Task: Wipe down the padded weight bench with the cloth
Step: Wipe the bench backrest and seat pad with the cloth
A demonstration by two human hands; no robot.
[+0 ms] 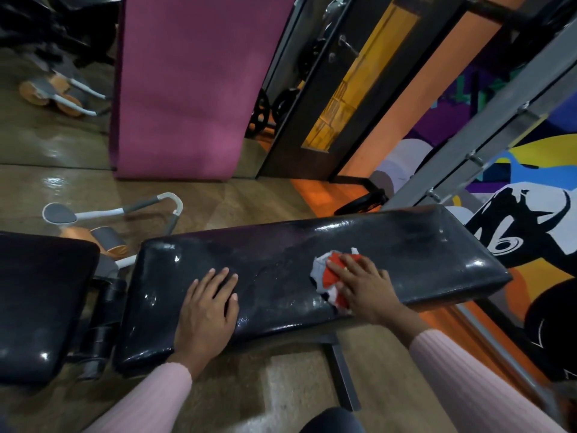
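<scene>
The black padded weight bench runs across the middle of the view, its worn surface shiny and streaked. My right hand presses a crumpled red, white and grey cloth flat onto the right half of the long pad. My left hand lies palm down on the left half of that pad, fingers spread, holding nothing. A second black pad of the bench sits at the far left, separated by a hinge gap.
An ab roller with white handles lies on the wooden floor behind the bench. A pink mat leans against a mirror. A grey metal frame slants at the right before a painted wall. The bench leg stands below.
</scene>
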